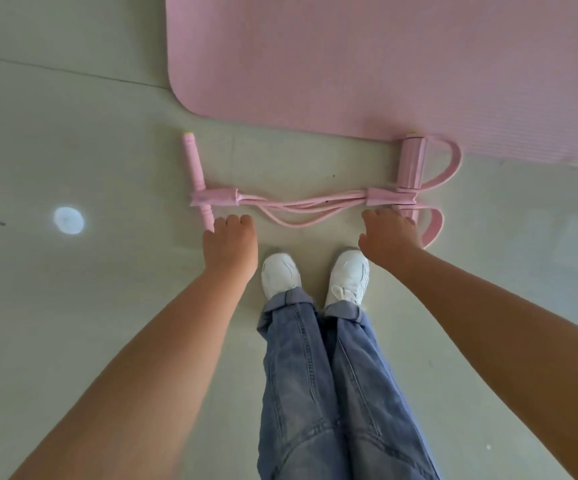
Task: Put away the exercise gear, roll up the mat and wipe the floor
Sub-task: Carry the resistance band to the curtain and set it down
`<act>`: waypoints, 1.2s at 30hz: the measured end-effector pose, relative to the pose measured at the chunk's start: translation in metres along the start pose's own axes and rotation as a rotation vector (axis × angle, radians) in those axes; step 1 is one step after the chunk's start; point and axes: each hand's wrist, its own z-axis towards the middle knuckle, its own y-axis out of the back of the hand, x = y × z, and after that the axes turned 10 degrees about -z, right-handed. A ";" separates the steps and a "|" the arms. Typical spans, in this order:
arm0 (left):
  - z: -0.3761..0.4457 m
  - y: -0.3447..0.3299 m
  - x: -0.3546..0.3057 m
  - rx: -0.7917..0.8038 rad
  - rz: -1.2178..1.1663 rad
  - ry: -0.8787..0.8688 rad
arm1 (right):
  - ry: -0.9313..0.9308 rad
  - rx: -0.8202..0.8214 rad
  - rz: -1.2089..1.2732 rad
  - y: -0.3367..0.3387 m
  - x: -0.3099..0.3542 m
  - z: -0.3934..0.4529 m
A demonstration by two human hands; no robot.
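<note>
A pink pedal resistance band (301, 202) lies flat on the floor in front of my white shoes. Its handle bar (194, 168) is at the left. Its foot pedal with strap loops (413, 161) is at the right, touching the edge of the pink exercise mat (349, 64). My left hand (230, 244) reaches down at the near end of the handle bar. My right hand (389, 235) reaches down over the near part of the foot pedal. Both hands show knuckles up with the fingertips hidden, so I cannot see whether either one grips the band.
The mat lies unrolled across the upper right of the pale tiled floor (55, 133). A round bright light spot (68, 220) and a few small dark specks mark the floor at the left. My legs in blue jeans (332, 375) stand just behind the band.
</note>
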 end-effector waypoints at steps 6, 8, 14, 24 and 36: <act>0.108 -0.084 0.015 -0.234 0.078 0.078 | -0.159 -0.023 -0.126 -0.066 -0.013 0.099; 0.134 -0.098 0.020 -0.318 0.145 0.039 | -0.217 -0.028 -0.160 -0.078 -0.022 0.117; 0.172 -0.116 0.044 -0.347 0.193 -0.134 | -0.166 -0.113 -0.293 -0.090 -0.036 0.148; 0.097 -0.042 -0.021 -0.329 0.204 -0.460 | -0.136 -0.083 -0.187 -0.041 -0.026 0.081; -0.056 0.140 -0.117 -0.416 0.161 -0.797 | -0.283 -0.316 0.241 0.078 -0.104 -0.110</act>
